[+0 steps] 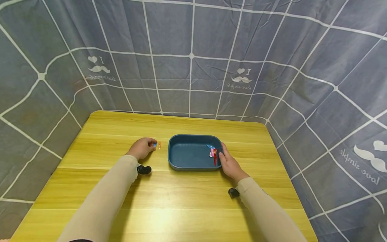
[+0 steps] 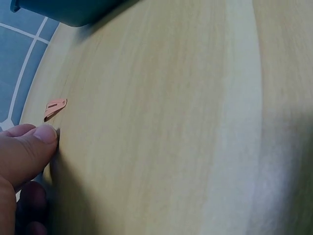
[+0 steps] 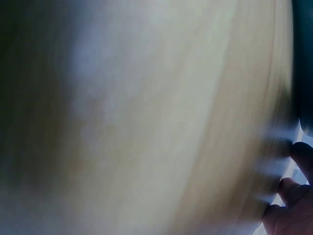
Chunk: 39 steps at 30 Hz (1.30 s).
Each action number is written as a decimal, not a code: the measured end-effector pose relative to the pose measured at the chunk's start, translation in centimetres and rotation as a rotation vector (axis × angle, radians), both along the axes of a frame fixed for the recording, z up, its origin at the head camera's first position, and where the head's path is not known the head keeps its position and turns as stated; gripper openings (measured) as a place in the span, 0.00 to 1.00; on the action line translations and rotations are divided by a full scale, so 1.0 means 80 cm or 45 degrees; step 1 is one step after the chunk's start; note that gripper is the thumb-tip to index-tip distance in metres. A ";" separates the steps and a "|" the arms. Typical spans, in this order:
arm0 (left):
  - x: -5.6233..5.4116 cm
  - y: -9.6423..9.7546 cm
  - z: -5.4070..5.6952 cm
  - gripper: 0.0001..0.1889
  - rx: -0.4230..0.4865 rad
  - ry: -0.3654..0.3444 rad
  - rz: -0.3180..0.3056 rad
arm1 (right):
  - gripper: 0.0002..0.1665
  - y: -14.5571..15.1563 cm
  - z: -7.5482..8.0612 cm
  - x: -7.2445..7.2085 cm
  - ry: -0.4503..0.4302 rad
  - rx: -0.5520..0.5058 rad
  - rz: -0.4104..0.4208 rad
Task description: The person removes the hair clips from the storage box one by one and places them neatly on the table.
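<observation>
My left hand (image 1: 143,148) pinches a blue hair clip (image 1: 155,145) between thumb and fingertips, close over the table left of the bin. Right beside those fingertips lies an orange snap hair clip (image 1: 159,145); the left wrist view shows this orange clip (image 2: 55,106) just beyond the thumb. My right hand (image 1: 231,164) grips the right end of a dark blue plastic bin (image 1: 193,169), thumb at the rim and fingers along the outer wall. Inside the bin, toward that end, lie a blue clip (image 1: 210,146), a pink clip (image 1: 211,153) and a red clip (image 1: 215,157).
The yellow wood-grain table (image 1: 181,205) has rounded far corners. A grey curtain (image 1: 172,70) with white grid lines hangs behind it and along both sides. Dark wrist-worn devices (image 1: 144,169) sit at both cuffs.
</observation>
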<state>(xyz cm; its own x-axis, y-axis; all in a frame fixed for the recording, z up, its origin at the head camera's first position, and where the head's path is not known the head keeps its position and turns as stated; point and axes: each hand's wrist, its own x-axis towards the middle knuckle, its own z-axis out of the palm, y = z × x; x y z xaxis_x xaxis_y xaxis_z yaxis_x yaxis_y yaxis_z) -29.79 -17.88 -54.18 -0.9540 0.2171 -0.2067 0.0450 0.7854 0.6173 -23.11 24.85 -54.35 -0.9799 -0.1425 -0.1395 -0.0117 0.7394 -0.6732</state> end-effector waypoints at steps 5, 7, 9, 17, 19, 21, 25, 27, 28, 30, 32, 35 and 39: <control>0.001 0.001 -0.003 0.20 0.003 0.000 0.009 | 0.38 -0.001 0.001 0.001 -0.015 -0.017 -0.011; 0.002 0.000 -0.005 0.21 0.006 0.003 0.015 | 0.38 -0.001 0.001 0.001 -0.013 -0.018 -0.010; 0.003 -0.001 -0.007 0.22 0.011 0.006 0.022 | 0.38 -0.001 0.001 0.001 -0.009 -0.016 -0.009; 0.008 0.000 -0.004 0.23 0.018 0.000 0.044 | 0.38 -0.001 0.000 0.004 0.024 -0.020 0.012; 0.009 0.000 -0.004 0.23 0.016 0.002 0.047 | 0.37 -0.002 0.001 0.004 0.025 -0.023 0.007; 0.008 0.000 -0.004 0.23 0.017 0.004 0.050 | 0.37 -0.002 0.002 0.004 0.019 -0.023 0.001; 0.008 -0.001 -0.005 0.23 0.022 0.000 0.058 | 0.38 -0.003 0.003 0.004 -0.001 -0.031 -0.008; 0.008 -0.001 -0.005 0.23 0.028 -0.002 0.062 | 0.38 -0.003 0.003 0.003 -0.009 -0.033 -0.009; 0.008 -0.001 -0.005 0.23 0.029 -0.001 0.064 | 0.37 -0.003 0.003 0.003 -0.012 -0.036 -0.009; 0.008 -0.001 -0.004 0.23 0.032 0.000 0.067 | 0.37 -0.003 0.002 0.003 -0.013 -0.036 -0.009; 0.009 -0.001 -0.003 0.23 0.036 -0.002 0.069 | 0.37 -0.003 0.002 0.003 -0.010 -0.035 -0.009; 0.008 -0.003 -0.003 0.23 0.055 -0.009 0.074 | 0.37 -0.003 0.002 0.002 -0.007 -0.035 -0.013; 0.007 -0.009 -0.003 0.24 0.121 -0.022 0.076 | 0.37 -0.003 0.003 0.002 -0.010 -0.037 -0.017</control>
<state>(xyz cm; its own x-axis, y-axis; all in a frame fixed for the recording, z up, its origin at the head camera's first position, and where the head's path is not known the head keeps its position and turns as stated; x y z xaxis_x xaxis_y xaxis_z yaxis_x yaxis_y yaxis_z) -29.25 -18.61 -54.43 -0.9624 0.1792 -0.2041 -0.0113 0.7243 0.6894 -22.92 24.60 -54.12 -0.9806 -0.1338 -0.1434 0.0033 0.7198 -0.6941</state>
